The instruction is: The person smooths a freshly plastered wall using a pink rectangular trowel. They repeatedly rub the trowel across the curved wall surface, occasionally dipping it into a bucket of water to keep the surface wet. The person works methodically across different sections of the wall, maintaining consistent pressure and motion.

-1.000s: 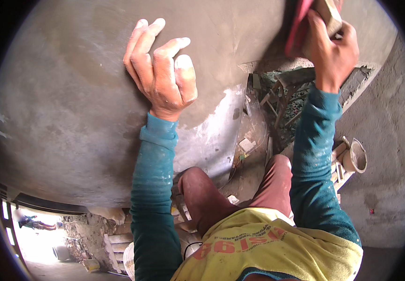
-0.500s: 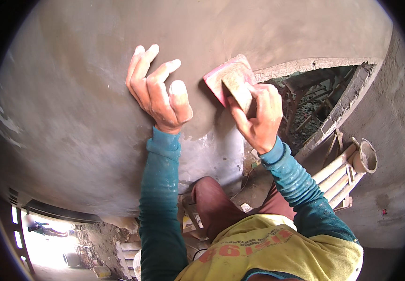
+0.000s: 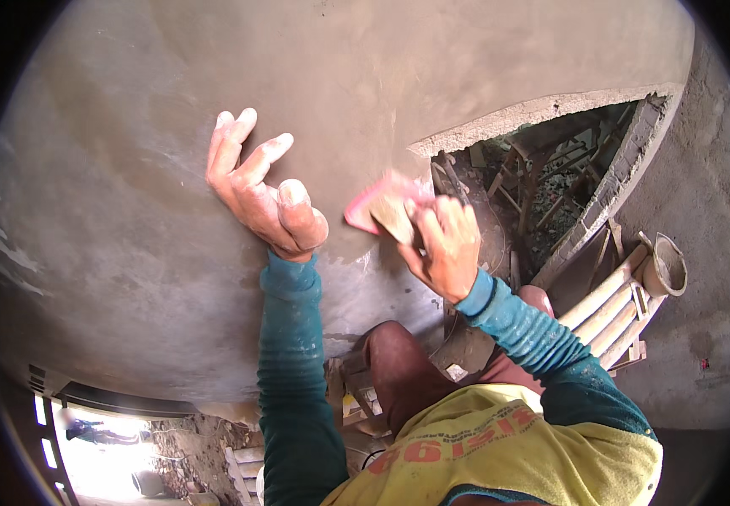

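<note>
A hand float with a pink edge and a pale block handle [image 3: 365, 207] lies against the smooth grey plastered wall [image 3: 154, 219], left of the opening's lower corner. My right hand [image 3: 449, 249] grips its handle, somewhat blurred by motion. To the left, my left hand [image 3: 268, 190] is raised close to the wall, holding nothing, its dusty fingers apart and bent. Whether its palm touches the plaster I cannot tell.
Right of the float is a rough-edged wall opening [image 3: 542, 169] with timber and rubble behind it. A mortar-stained bucket [image 3: 667, 268] rests at the end of a scaffold of pale poles [image 3: 605, 316]. At the lower left, a bright doorway [image 3: 103, 460] shows a distant person.
My right hand has moved the float down and slightly left along the wall, away from the opening's upper edge. My left hand sits slightly lower and further left.
</note>
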`<state>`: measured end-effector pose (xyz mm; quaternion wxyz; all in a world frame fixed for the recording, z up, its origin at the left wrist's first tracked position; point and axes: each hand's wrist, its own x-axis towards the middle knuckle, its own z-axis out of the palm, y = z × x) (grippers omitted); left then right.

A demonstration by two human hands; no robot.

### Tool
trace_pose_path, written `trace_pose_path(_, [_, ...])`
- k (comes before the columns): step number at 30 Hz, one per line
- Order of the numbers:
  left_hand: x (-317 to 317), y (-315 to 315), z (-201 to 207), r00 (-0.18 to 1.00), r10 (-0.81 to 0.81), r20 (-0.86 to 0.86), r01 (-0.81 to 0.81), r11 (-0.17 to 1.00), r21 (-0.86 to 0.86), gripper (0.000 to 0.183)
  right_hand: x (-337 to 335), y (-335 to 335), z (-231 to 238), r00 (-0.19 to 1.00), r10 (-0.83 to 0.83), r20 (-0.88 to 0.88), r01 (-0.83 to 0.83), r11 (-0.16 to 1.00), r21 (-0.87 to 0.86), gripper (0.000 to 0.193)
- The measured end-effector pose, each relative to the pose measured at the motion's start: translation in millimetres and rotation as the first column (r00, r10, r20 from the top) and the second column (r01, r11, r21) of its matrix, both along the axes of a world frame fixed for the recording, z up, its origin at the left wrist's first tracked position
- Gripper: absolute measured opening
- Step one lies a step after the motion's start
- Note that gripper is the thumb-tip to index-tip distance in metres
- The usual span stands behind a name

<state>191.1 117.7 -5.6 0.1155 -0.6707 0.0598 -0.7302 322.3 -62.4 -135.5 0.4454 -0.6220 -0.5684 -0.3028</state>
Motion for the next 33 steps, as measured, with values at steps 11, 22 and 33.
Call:
trace_pose_path(11, [-5.4, -3.1, 3.8, 0.997, 0.069, -0.022, -0.068, 0.998, 0.003, 0.039, 13.0, -5.4, 26.3, 0.998, -0.044, -0.04, 0.051, 0.979, 0.2, 0.057])
trace_pose_path(22, [-3.2, -4.4, -0.6, 0.998, -0.062, -0.001, 0.062, 0.998, -0.029, 0.038, 10.8, 45.4, 168.9, 0.991, -0.122, 0.062, 0.081, 0.888, 0.452, 0.044])
trace_pose_path(33, [-10.9, -8.3, 2.6, 0.985, -0.145, -0.089, 0.137, 0.986, -0.09, 0.041, 8.4, 21.1, 9.2, 1.0, 0.021, -0.014, -0.018, 0.972, 0.236, 0.061])
